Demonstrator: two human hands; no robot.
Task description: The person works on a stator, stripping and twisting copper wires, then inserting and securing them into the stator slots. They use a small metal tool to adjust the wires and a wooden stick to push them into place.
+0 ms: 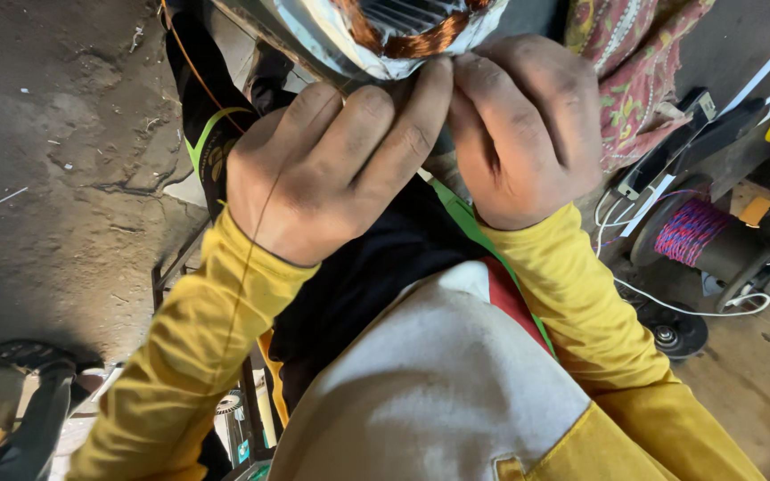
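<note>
A motor stator [385, 31] with copper wire windings and white insulation sits at the top of the view, resting against my lap. My left hand [327, 169] has its fingers stretched up onto the stator's lower rim. My right hand [528, 134] is curled tight beside it, its fingertips pinched at the same rim. A thin copper wire [251, 240] runs down across my left hand and yellow sleeve. What the fingertips grip is hidden.
A spool of red and blue thread [692, 232] lies on the floor at the right with white cables [697, 307] and dark tools. A patterned red cloth [634, 62] lies at the upper right. Bare concrete floor [55, 160] spreads to the left.
</note>
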